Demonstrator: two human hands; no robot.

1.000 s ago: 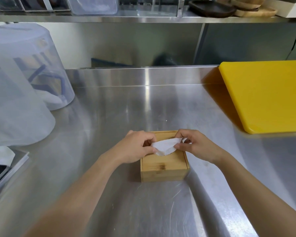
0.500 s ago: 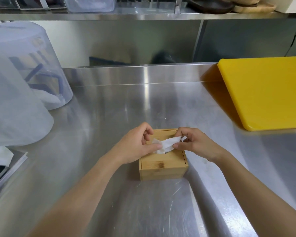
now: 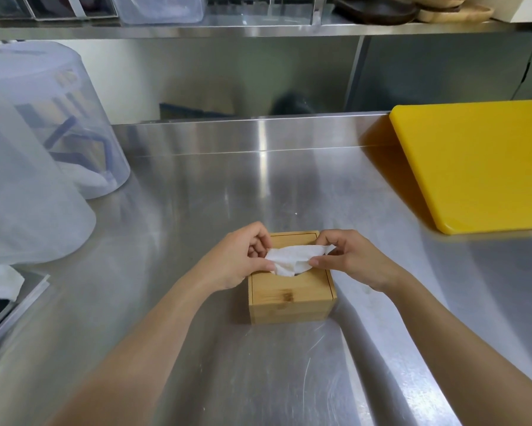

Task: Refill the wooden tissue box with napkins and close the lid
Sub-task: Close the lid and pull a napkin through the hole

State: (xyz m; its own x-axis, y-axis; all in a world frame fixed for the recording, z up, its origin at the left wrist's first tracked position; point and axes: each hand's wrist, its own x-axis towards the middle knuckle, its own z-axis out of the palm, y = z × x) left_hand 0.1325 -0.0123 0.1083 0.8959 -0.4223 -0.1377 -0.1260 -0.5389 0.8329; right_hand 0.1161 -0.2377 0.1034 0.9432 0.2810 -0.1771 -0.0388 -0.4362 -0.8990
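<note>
A small square wooden tissue box stands on the steel counter in front of me, its lid lying flat on top. A white napkin sticks up out of the lid's opening. My left hand pinches the napkin's left end between thumb and fingers. At the napkin's right end, my right hand pinches it the same way. Both hands hover just over the lid and stretch the napkin sideways. The stack inside the box is hidden.
A yellow cutting board lies at the right. Two translucent plastic containers stand at the left, with a tray edge and white paper below them. A steel shelf with bowls and bins runs overhead.
The napkin has been drawn further out of the lid's opening and spread wider between my hands. The box has stayed in place.
</note>
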